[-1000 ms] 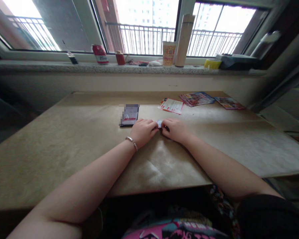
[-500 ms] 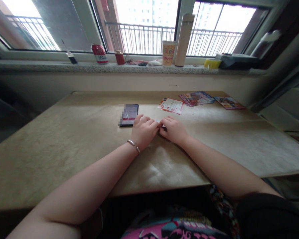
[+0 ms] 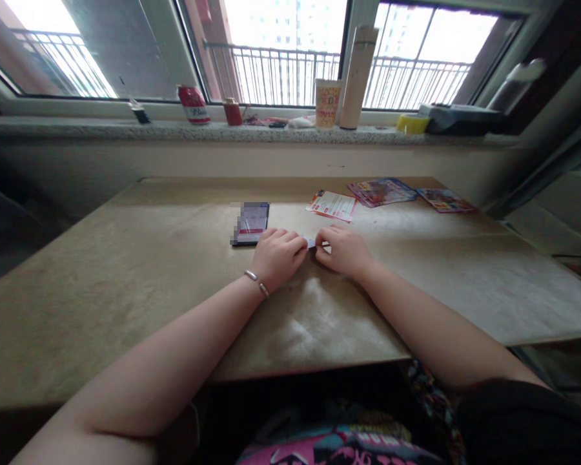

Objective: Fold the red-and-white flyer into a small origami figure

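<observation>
Head view, my only feed. Near mid-frame, a small pale piece (image 3: pixel 311 243) sits in the gap between the two hands, low over the tabletop (image 3: pixel 135 284); mostly hidden by fingers, so I cannot make out what it is. Left hand (image 3: pixel 281 257): curled, fingertips gripping the piece's left end; silver bracelet (image 3: pixel 256 283) at the wrist. Right hand (image 3: pixel 341 250): thumb and forefinger bent into a loop, tips pinching the right end.

Just beyond the left hand, left of centre, I log a phone (image 3: pixel 255 218) lying flat, screen lit. Right of centre and farther back: a white card with red print (image 3: pixel 333 205), then a fanned stack of colourful cards (image 3: pixel 382 192), then a smaller pile (image 3: pixel 446 200) toward the right.

Top of the frame, on the windowsill (image 3: pixel 271 134): red-and-white can (image 3: pixel 193 105), patterned cup (image 3: pixel 328 103), tall tube (image 3: pixel 358 77), yellow roll (image 3: pixel 413 124).
</observation>
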`<action>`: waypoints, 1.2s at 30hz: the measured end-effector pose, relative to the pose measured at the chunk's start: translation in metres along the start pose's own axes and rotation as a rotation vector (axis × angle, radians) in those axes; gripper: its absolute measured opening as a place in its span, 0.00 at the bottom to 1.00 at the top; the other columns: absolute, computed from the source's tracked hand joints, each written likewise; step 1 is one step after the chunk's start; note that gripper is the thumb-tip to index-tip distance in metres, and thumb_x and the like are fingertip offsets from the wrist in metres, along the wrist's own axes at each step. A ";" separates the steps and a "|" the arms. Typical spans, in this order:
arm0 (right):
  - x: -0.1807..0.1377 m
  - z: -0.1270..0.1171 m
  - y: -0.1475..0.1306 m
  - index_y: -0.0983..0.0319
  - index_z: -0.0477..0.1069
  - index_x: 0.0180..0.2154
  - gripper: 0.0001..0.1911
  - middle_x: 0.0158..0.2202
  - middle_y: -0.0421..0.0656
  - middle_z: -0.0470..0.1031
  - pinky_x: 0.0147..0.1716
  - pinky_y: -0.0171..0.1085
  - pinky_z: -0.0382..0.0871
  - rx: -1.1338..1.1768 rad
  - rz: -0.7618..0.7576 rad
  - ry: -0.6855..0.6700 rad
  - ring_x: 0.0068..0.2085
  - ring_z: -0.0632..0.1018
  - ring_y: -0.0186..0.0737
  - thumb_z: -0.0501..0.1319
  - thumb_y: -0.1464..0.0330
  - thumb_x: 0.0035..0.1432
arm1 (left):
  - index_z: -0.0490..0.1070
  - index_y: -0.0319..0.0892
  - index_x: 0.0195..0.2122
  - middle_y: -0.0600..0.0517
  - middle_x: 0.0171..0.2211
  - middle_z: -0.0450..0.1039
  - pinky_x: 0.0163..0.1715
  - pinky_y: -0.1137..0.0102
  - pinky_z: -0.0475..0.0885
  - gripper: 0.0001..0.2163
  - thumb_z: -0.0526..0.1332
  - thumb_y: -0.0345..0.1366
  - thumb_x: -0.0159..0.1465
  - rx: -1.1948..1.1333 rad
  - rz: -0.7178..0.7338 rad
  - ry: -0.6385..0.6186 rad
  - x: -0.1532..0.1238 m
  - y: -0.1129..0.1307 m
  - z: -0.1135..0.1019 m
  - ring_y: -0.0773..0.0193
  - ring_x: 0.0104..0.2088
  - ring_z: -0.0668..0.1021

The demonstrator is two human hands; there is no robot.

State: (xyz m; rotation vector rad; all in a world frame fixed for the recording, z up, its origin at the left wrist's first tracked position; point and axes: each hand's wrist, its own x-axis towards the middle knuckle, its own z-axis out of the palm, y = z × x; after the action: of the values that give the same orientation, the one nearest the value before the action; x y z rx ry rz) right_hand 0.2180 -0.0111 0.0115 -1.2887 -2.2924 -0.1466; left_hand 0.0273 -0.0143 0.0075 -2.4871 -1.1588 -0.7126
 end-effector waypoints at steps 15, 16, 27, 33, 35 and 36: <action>0.001 -0.015 0.032 0.58 0.72 0.30 0.05 0.33 0.41 0.77 0.33 0.35 0.62 0.045 0.043 -0.061 0.36 0.75 0.39 0.58 0.69 0.49 | 0.72 0.44 0.31 0.52 0.33 0.77 0.39 0.64 0.62 0.09 0.55 0.37 0.65 -0.001 -0.026 -0.036 0.000 -0.003 -0.002 0.61 0.35 0.75; 0.001 -0.017 0.034 0.58 0.72 0.30 0.05 0.34 0.40 0.77 0.33 0.35 0.62 0.050 0.044 -0.066 0.36 0.75 0.39 0.58 0.69 0.49 | 0.72 0.44 0.31 0.52 0.33 0.77 0.38 0.64 0.63 0.09 0.55 0.37 0.65 -0.005 -0.030 -0.038 0.000 -0.003 -0.002 0.61 0.35 0.75; -0.003 -0.021 0.068 0.60 0.73 0.29 0.06 0.30 0.39 0.77 0.31 0.34 0.64 0.226 0.135 -0.126 0.31 0.74 0.36 0.59 0.72 0.45 | 0.73 0.43 0.31 0.51 0.33 0.77 0.36 0.66 0.64 0.08 0.56 0.36 0.64 -0.037 -0.049 -0.044 0.000 -0.005 0.000 0.61 0.34 0.75; -0.003 -0.024 0.075 0.60 0.72 0.29 0.06 0.30 0.39 0.77 0.31 0.34 0.65 0.237 0.130 -0.155 0.31 0.74 0.35 0.59 0.72 0.45 | 0.72 0.43 0.32 0.51 0.33 0.76 0.33 0.67 0.64 0.08 0.56 0.36 0.64 -0.038 -0.028 -0.064 -0.001 -0.006 0.001 0.62 0.33 0.75; -0.003 -0.024 0.079 0.60 0.72 0.29 0.06 0.30 0.40 0.77 0.32 0.34 0.65 0.220 0.139 -0.132 0.31 0.74 0.36 0.59 0.72 0.45 | 0.72 0.43 0.31 0.51 0.32 0.76 0.32 0.68 0.64 0.08 0.56 0.36 0.64 -0.040 -0.034 -0.059 -0.001 -0.008 0.002 0.62 0.33 0.75; -0.004 -0.024 0.082 0.60 0.72 0.29 0.06 0.29 0.40 0.77 0.33 0.34 0.65 0.223 0.149 -0.116 0.31 0.74 0.35 0.59 0.72 0.45 | 0.72 0.43 0.31 0.51 0.32 0.75 0.32 0.68 0.64 0.08 0.56 0.36 0.64 -0.045 -0.041 -0.058 -0.002 -0.009 0.003 0.62 0.32 0.75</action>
State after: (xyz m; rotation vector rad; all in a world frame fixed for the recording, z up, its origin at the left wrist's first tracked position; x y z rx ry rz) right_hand 0.2958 0.0231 0.0183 -1.3745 -2.2219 0.2338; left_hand 0.0207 -0.0086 0.0049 -2.5435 -1.2309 -0.6892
